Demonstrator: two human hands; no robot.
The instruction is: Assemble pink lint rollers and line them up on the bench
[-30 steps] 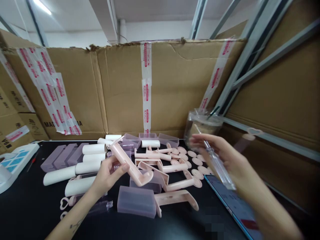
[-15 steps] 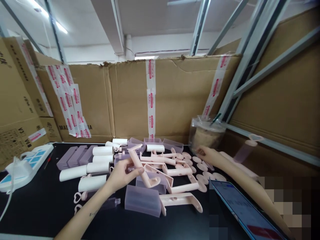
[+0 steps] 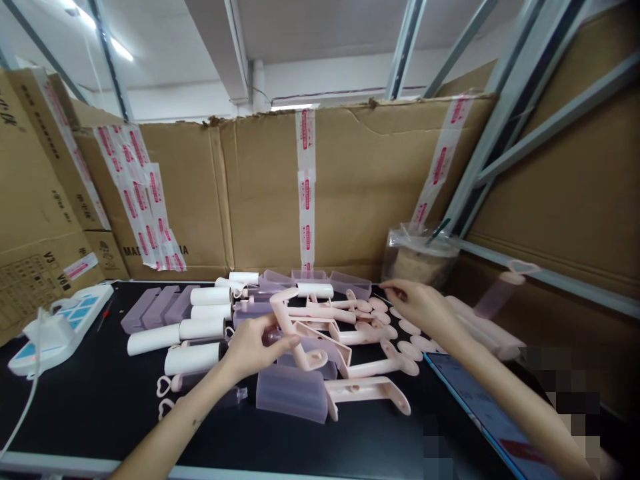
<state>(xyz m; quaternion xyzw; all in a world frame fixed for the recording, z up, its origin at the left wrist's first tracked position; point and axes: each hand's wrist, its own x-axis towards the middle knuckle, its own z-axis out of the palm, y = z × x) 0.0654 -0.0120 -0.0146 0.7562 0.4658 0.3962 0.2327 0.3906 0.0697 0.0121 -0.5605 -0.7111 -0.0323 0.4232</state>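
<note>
My left hand (image 3: 255, 348) is closed around a pale pink U-shaped bracket (image 3: 291, 327), held tilted above the pile with its fingers and thumb on the middle bar. My right hand (image 3: 411, 301) reaches over the pink discs (image 3: 410, 327) at the right of the pile, its thumb and fingertips pinched together. A thin edge shows at those fingertips, too small to name. Several more pink brackets (image 3: 367, 390) lie below and right of the left hand. Near them rests a translucent purple box-like cover (image 3: 291, 393).
White rolls (image 3: 193, 358) and purple covers (image 3: 140, 312) lie to the left. A power strip (image 3: 63, 333) sits at far left, a phone (image 3: 480, 407) at right front. Behind stand a bagged drink cup (image 3: 417, 261) and a cardboard wall (image 3: 265, 200). Heart-topped bottle (image 3: 503, 290) stands right.
My right hand has shifted slightly, its fingertips now pinched above the discs. My left hand keeps the bracket, which is tilted a little differently. The whole view has shifted slightly.
</note>
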